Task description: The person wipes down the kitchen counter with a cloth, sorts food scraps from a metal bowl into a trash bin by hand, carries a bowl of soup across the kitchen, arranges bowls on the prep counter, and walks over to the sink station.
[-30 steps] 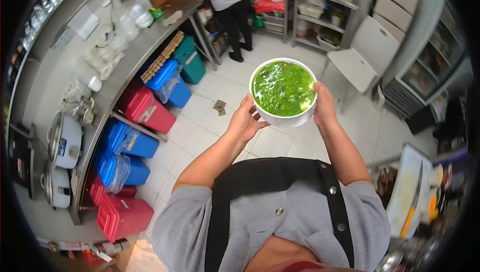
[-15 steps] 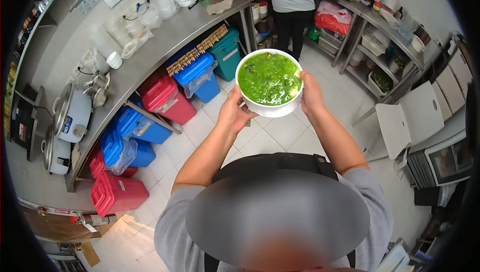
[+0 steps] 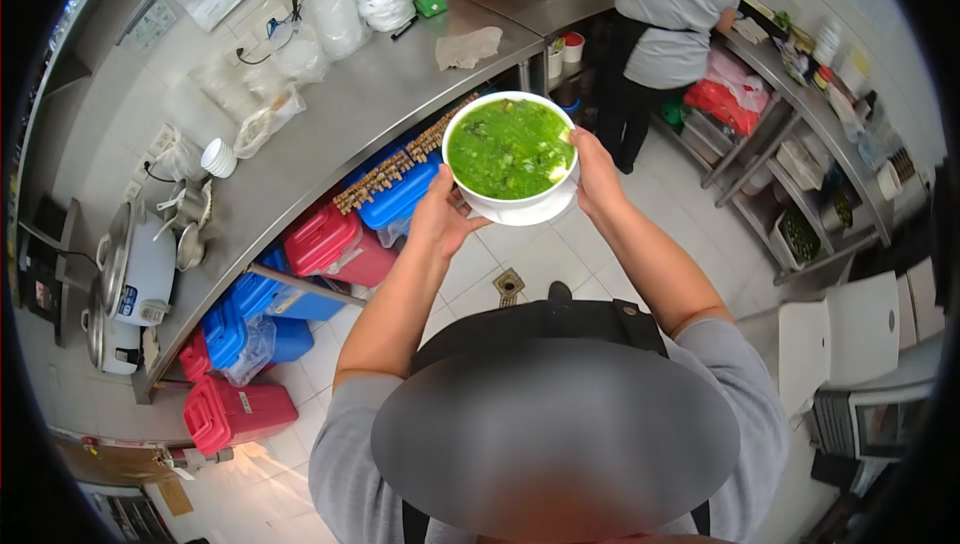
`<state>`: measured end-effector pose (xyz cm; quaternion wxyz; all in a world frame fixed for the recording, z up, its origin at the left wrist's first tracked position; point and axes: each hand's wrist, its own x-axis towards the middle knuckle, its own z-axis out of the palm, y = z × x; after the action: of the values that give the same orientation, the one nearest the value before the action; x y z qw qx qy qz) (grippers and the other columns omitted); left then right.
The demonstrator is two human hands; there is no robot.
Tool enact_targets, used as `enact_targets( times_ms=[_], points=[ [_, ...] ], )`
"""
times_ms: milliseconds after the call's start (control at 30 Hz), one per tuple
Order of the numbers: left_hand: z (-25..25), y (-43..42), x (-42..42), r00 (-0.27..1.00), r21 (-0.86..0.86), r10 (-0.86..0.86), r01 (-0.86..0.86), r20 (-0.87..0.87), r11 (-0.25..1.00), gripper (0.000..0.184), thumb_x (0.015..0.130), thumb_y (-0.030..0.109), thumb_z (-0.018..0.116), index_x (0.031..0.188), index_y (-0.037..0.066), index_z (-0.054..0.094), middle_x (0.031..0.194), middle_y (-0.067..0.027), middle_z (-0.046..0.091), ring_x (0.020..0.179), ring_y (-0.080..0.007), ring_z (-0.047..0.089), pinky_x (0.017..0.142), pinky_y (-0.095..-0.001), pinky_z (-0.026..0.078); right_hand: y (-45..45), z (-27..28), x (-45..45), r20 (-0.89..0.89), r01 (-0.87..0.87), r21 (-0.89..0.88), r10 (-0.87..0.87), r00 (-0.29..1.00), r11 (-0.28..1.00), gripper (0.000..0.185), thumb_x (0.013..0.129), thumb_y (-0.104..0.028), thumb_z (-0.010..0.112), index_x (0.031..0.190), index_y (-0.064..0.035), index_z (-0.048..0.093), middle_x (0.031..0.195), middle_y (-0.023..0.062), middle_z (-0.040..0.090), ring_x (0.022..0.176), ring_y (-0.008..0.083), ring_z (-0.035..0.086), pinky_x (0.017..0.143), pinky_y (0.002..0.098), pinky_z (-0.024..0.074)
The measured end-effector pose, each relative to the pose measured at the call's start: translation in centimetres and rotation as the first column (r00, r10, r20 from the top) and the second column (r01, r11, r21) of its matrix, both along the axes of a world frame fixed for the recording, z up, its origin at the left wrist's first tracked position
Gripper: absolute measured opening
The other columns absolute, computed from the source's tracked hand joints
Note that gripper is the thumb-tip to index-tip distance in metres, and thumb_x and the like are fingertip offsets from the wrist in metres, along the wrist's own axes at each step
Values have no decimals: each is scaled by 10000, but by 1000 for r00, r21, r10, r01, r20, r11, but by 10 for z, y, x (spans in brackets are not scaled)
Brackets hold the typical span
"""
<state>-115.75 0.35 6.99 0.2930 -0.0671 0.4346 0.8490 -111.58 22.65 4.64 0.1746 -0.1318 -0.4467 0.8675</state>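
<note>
White tiled floor (image 3: 560, 254), floor drain (image 3: 508, 286) set in it. Stainless steel counter (image 3: 400, 79) along left: rice cookers (image 3: 145, 259) at near end, stacked white cups (image 3: 220, 157) midway on wall side, crumpled cloth (image 3: 468, 48) by front edge toward far end. Lidded red bins (image 3: 245, 412) and blue bins (image 3: 290, 337) below that front edge. White chair (image 3: 862, 326) at right, then steel shelf unit (image 3: 868, 189); co-worker (image 3: 675, 19) in grey shirt farther back, between counter and shelf unit. Tiled floor runs from counter's front edge across to chair. White bowl (image 3: 512, 209) of green soup (image 3: 505, 149) held up in air, between both hands. Left hand (image 3: 437, 219): partly curled, supporting bowl's left side, fingers underneath. Right hand (image 3: 597, 172): gripping right side, thumb at rim, other fingers mostly hidden.
</note>
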Motion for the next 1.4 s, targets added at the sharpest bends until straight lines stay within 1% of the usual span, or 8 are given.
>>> enact_targets(
  times_ms=[167, 233, 433, 533, 700, 900, 1267, 1400],
  points=[
    [15, 39, -85, 993, -30, 119, -119, 25, 992, 474, 955, 423, 455, 1314, 118, 401, 1241, -153, 383, 1199, -369, 381, 992, -729, 198, 35, 17, -99, 11, -23, 46, 23, 1000, 999, 414, 880, -226, 514, 1217, 14, 509, 1129, 110, 574, 1065, 197, 528, 916, 324, 420],
    [15, 50, -121, 996, -41, 89, -89, -9, 995, 461, 969, 400, 438, 1310, 93, 390, 1225, -137, 397, 1096, -303, 417, 982, -718, 249, 50, 16, -138, -2, -47, 57, 47, 999, 997, 415, 879, -229, 516, 1214, 14, 510, 1133, 112, 571, 1062, 196, 530, 913, 325, 422],
    [20, 83, -229, 995, -12, 96, -96, 14, 995, 477, 976, 386, 427, 1318, 59, 369, 1207, -168, 405, 1130, -339, 445, 982, -715, 255, 81, 13, -251, -26, -69, 8, 70, 997, 998, 382, 883, -228, 517, 1181, 12, 523, 1098, 110, 581, 1020, 197, 556, 891, 321, 438],
    [18, 98, -289, 996, -84, 83, -81, 24, 993, 490, 977, 389, 415, 1330, 61, 325, 1195, -189, 374, 1139, -373, 437, 947, -692, 344, 92, 4, -305, -39, -14, 20, 15, 999, 1000, 455, 881, -231, 512, 1240, 48, 490, 1149, 140, 573, 1041, 205, 546, 897, 302, 426],
    [-7, 116, -396, 998, -34, 67, -67, -2, 997, 460, 956, 365, 488, 1276, 50, 390, 1137, -153, 418, 1099, -323, 465, 941, -534, 427, 110, -14, -390, -24, 63, -14, -63, 998, 998, 448, 882, -229, 508, 1237, 44, 507, 1147, 131, 579, 1049, 198, 540, 904, 299, 419],
    [-32, 147, -509, 998, -39, -50, 49, -29, 998, 410, 969, 374, 465, 1256, 84, 434, 1096, -96, 529, 1039, -221, 502, 971, -399, 381, 134, -39, -481, 11, 212, 23, -212, 977, 977, 443, 889, -244, 517, 1239, 27, 485, 1154, 112, 560, 1063, 191, 535, 921, 307, 415],
    [-79, 199, -633, 996, -27, -86, 86, 9, 996, 396, 952, 377, 498, 1211, 79, 469, 1139, -149, 509, 1073, -267, 498, 986, -410, 388, 171, -64, -584, 85, 318, 106, -327, 941, 942, 508, 872, -255, 529, 1271, 55, 477, 1237, 149, 535, 1150, 218, 484, 992, 305, 352],
    [-91, 204, -648, 995, 7, -100, 100, 30, 995, 412, 942, 344, 527, 1235, 62, 456, 1192, -171, 501, 1112, -287, 490, 1004, -419, 375, 170, -63, -588, 155, 348, 228, -387, 909, 909, 464, 886, -274, 521, 1240, 25, 537, 1213, 144, 575, 1136, 216, 516, 979, 298, 370]
  ],
)
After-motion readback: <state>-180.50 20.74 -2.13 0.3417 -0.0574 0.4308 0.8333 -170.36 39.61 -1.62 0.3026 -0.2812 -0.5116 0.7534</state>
